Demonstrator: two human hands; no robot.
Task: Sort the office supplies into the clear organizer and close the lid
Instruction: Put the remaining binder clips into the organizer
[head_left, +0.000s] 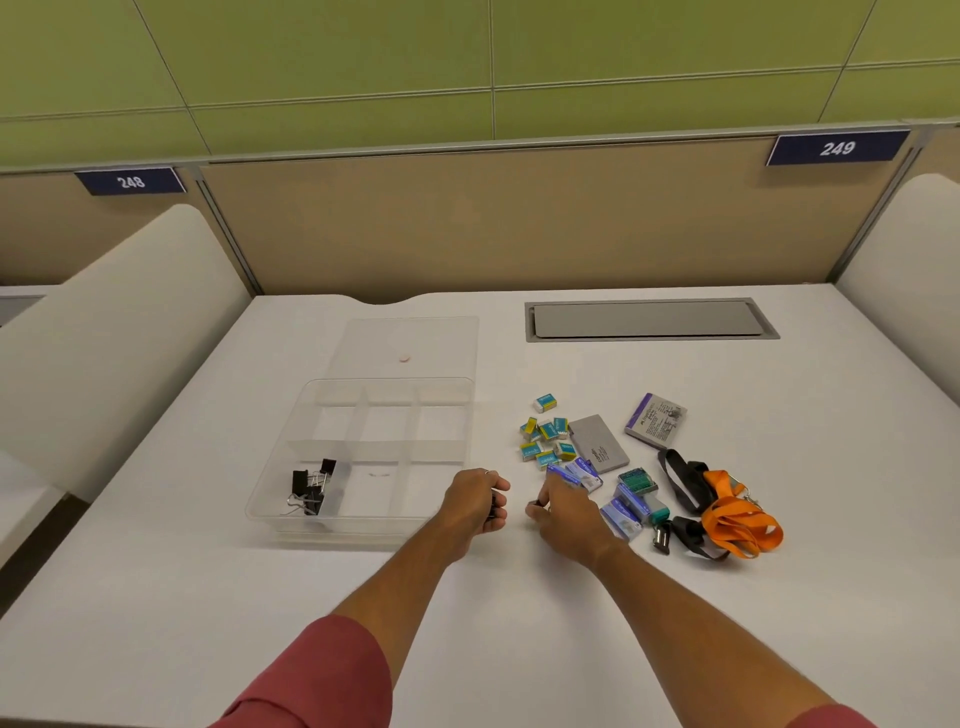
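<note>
Organizer (358, 452), clear and divided into compartments, sits open on the white counter (208, 597) just left of the left hand (475, 501). Black binder clips (311, 488) lie heaped in its near-left compartment; the other compartments show nothing but their walls. Its clear lid (408, 345) lies flat on the counter beyond the organizer, touching or nearly touching its far edge.

The left hand hovers close to the organizer's near-right corner, fingers curled around something small and dark, apparently more binder clips, though blur hides the detail. The right hand (563, 512) reaches down just beside it, fingertips pinching a small dark clip (535, 503) at the counter.

Beyond the right hand lies a cluster of small blue-and-yellow eraser boxes (545, 434). Just past its fingers and to its right are several blue-and-white staple boxes (621, 512), with a grey flat case (597, 442) beyond them. Farther right lie a purple-and-white packet (657, 420), a green stamp-like block (638, 482), and a tangle of black lanyard (680, 480) and orange lanyard (737, 519).

Red sleeves (322, 675) cover both upper arms.
</note>
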